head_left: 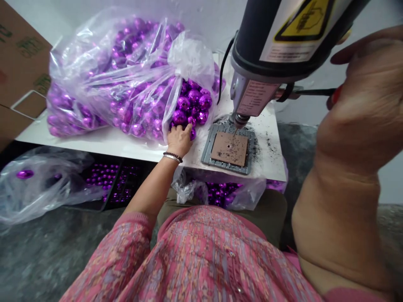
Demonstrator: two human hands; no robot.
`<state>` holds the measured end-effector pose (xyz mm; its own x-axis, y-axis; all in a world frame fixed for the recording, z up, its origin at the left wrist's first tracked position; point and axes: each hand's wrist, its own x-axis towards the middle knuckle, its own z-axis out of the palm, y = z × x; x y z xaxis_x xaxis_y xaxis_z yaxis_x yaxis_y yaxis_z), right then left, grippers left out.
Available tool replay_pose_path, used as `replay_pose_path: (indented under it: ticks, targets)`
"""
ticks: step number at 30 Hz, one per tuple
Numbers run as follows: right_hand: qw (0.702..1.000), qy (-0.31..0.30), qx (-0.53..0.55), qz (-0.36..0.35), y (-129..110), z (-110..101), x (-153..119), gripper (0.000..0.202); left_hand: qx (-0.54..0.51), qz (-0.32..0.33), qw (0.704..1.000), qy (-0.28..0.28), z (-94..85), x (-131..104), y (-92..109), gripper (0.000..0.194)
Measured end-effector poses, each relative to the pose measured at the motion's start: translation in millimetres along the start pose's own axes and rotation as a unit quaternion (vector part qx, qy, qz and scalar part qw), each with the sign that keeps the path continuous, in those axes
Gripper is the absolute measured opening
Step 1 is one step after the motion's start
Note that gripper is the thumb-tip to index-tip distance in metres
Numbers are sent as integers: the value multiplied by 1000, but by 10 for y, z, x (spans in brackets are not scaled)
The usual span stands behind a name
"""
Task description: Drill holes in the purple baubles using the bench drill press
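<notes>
At the mouth of a clear plastic bag (103,79), my left hand (179,141) rests on shiny purple faceted balls (193,97). Its fingers reach among them, their tips partly hidden, and I see no ball lifted. My right hand (365,92) looms large at the right, its fingers closed around the lever (316,92) of a drill press (252,90); a bit of red shows by the fingers. Below the thin drill bit (235,131) lies a brown square plate (229,147) with a small dark hole, on the grey base (206,153).
Dark shavings (261,142) litter the white tabletop (138,149). Under its edge are a black tray (105,180) of purple pieces and another bag (222,193) of purple balls. A cardboard box (23,63) stands left; a black cable (223,71) runs behind the press.
</notes>
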<state>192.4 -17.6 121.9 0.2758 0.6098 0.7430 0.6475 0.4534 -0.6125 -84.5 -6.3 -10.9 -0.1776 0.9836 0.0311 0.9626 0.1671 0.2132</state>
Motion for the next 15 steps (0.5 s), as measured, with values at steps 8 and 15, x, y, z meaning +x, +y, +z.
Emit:
replay_pose_path:
  ticks: [8, 15]
  targets:
    - [1000, -5, -3, 18, -199, -4, 30, 43, -398, 68, 914, -46, -176, -243, 59, 69]
    - [999, -22, -23, 18, -233, -28, 42, 41, -683, -57, 681, -256, 68, -373, 341, 51]
